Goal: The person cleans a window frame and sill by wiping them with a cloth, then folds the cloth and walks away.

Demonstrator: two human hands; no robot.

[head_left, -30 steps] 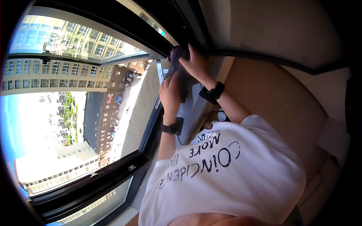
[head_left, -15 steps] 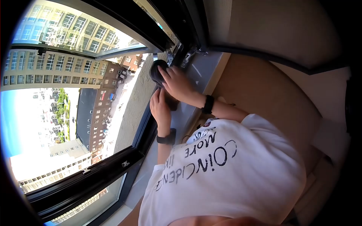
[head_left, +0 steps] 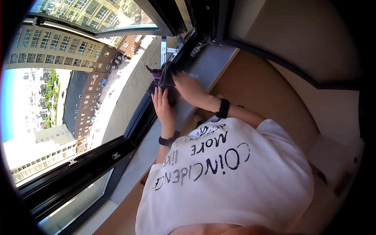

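Note:
A dark grey cloth (head_left: 167,75) with a purple patch lies bunched over the black window frame (head_left: 135,131) in the lower corner of the opening. My right hand (head_left: 190,88) is closed on the cloth from the room side, its fingertips partly hidden in the folds. Just below it, my left hand (head_left: 164,109) rests with fingers stretched out, their tips touching the cloth's near edge. Both wrists wear dark bands. A metal window hinge arm (head_left: 164,50) sits just beyond the cloth.
An open window sash (head_left: 125,29) swings outward at the top. Outside are a rough ledge (head_left: 131,94) and a long drop to buildings and a street. A grey sill (head_left: 211,64) runs along the frame. A dark-framed screen panel (head_left: 301,43) stands at upper right.
The cloth has gone from a smooth dark bundle to loose folds showing purple. My right hand has shifted slightly along the frame, and my left fingers have straightened. The view has tilted.

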